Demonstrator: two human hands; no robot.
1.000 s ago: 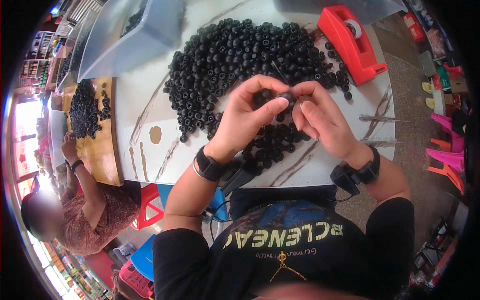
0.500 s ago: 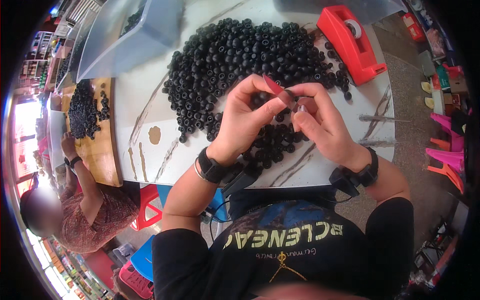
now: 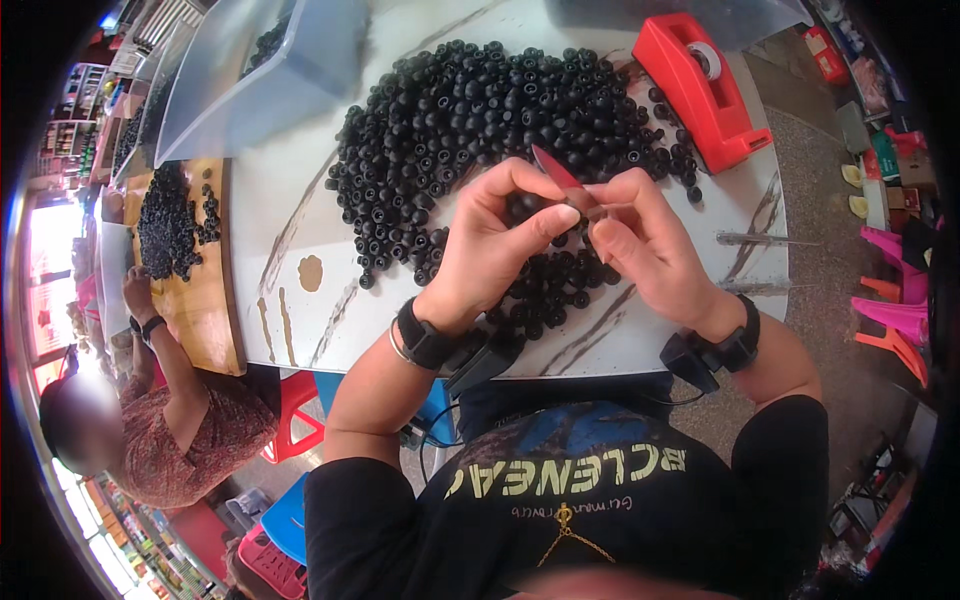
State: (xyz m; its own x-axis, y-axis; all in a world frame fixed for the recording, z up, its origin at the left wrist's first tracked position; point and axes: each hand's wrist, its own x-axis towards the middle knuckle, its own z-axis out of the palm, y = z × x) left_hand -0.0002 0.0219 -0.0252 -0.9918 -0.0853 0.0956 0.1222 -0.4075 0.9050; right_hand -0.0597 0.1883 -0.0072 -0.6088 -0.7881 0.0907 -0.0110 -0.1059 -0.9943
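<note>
Both my hands meet above the front of a large heap of small round black plastic caps [image 3: 430, 120]. A slim, pointed red blade [image 3: 556, 172], looking like a small knife, slants from its tip at the upper left down into the fingers of my right hand [image 3: 650, 250]. That hand is closed, thumb against index finger, with the lower end of the blade hidden in it. My left hand [image 3: 490, 240] pinches with thumb and index finger right beside the blade. Whatever small piece sits in that pinch is covered by the fingertips.
A red tape dispenser [image 3: 700, 95] stands at the table's right end. At the far left is a translucent plastic bin [image 3: 230, 95]. Another person [image 3: 170, 430] sits at the left by a wooden board [image 3: 215, 300] bearing more black pieces. Loose caps lie below my hands.
My left thumb has shifted slightly right toward the right fingers, and the blade has tipped and moved a little to the right. The heap looks the same.
</note>
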